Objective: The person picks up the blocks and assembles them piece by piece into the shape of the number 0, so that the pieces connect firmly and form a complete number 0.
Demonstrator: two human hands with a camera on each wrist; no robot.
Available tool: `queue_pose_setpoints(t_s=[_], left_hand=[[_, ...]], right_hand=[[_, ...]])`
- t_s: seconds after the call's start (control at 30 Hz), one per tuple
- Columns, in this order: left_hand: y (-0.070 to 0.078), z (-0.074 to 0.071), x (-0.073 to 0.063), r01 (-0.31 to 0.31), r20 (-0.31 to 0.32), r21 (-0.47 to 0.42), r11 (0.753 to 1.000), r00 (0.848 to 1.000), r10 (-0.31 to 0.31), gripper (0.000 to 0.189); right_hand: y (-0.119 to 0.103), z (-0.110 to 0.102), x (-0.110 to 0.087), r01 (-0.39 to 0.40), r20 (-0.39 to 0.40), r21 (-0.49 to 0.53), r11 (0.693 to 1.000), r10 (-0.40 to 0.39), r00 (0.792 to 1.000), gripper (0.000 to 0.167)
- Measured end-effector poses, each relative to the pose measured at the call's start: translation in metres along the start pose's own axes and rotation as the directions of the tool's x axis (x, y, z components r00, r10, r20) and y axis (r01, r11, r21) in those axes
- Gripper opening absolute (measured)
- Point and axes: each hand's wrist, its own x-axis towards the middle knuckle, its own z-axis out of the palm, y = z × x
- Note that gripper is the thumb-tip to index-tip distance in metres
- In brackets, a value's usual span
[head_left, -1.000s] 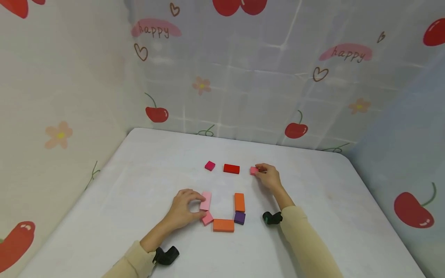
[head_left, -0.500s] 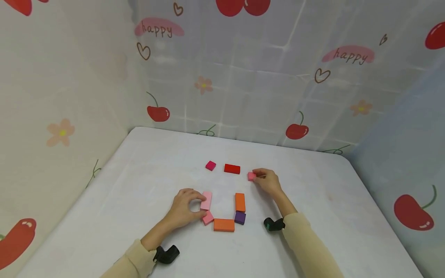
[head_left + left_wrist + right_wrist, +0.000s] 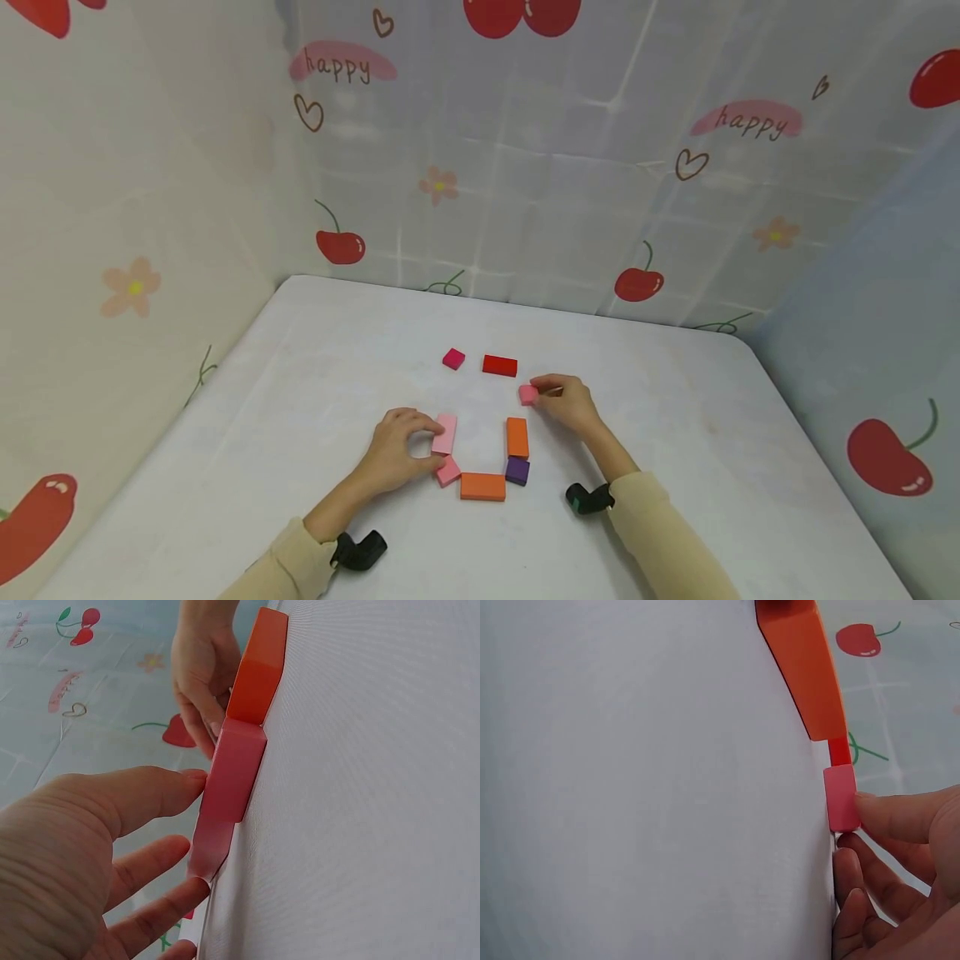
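Observation:
My right hand (image 3: 570, 404) pinches a small pink block (image 3: 527, 395) between thumb and fingers, just beyond the upright orange block (image 3: 517, 437). In the right wrist view that pink block shows its flat face, the thumb on its side. On the left, my left hand (image 3: 397, 450) rests its thumb against a pink square block (image 3: 449, 473) and its fingertips along a light pink oblong block (image 3: 447, 435). The left wrist view has the thumb tip at the pink block's side and the fingers spread. A second orange block (image 3: 482, 487) and a purple block (image 3: 517, 471) continue this U-shaped row.
Farther back on the white table (image 3: 645, 533) lie a red oblong block (image 3: 499, 366) and a magenta block (image 3: 453, 359). A printed curtain (image 3: 525, 225) stands behind the table's far edge.
My right hand has carried the small pink block left and toward me, from beside the red block to near the upright orange one. The left hand has stayed in place.

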Motion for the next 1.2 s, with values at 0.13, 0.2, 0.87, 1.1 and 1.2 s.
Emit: queue_pose_setpoints(t_s=[0.13,0.2,0.87,1.1,1.2], left_hand=[[0.0,0.0,0.0,0.001,0.001,0.001,1.0,1.0,-0.001,0.033],[0.0,0.0,0.0,0.005,0.003,-0.001,1.0,1.0,-0.005,0.033],[0.002,-0.002,0.0,0.011,0.007,-0.009,1.0,1.0,-0.011,0.033],[0.002,-0.001,0.0,0.012,0.001,-0.007,1.0,1.0,-0.012,0.033],[0.001,0.0,0.0,0.014,0.0,-0.006,1.0,1.0,-0.014,0.034]], right_hand=[[-0.002,0.003,-0.003,0.019,0.022,0.014,1.0,-0.019,1.0,0.029],[-0.003,0.004,-0.004,0.031,0.033,0.023,0.999,-0.031,0.999,0.029],[-0.012,0.016,-0.013,0.037,0.087,0.038,0.999,-0.04,0.995,0.029],[-0.011,0.016,-0.013,0.059,0.099,0.033,0.998,-0.062,0.993,0.027],[-0.01,0.016,-0.013,0.072,0.104,0.033,0.997,-0.075,0.992,0.027]])
